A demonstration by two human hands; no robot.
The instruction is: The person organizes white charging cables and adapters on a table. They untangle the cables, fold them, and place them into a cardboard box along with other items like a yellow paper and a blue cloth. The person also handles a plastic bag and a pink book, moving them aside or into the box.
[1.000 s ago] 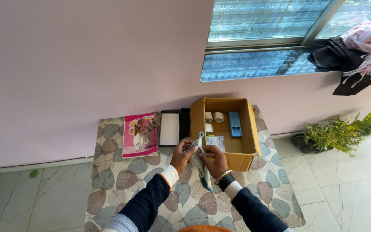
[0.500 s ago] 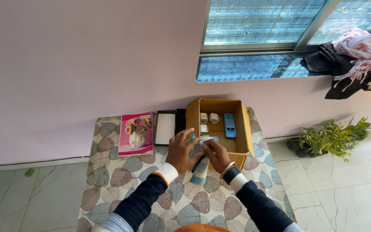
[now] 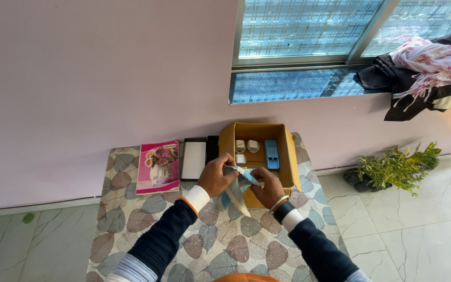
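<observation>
So both hands are pinched onto a small blue-and-white cloth, held just above the tabletop at the near edge of a cardboard box. The left hand has its fingers curled over the cloth's top left corner, and the right hand grips the other side, thumb on top. The cloth is bunched up between them, with a pale tail hanging down toward the leaf-patterned tabletop. Can't really make out what sort of cloth it is, too crumpled.

Right behind the hands, the box sits open with its back against the pink wall. Inside there's a blue rectangular gadget lying flat and a few small white things in the back left corner. Just left of the box is a black tray with a white sheet in it, and left of that a pink book with flowers on the cover.

Further out, a green potted plant sits on the tiled floor to the right, and some dark and pink-striped clothes are heaped on the window sill.
</observation>
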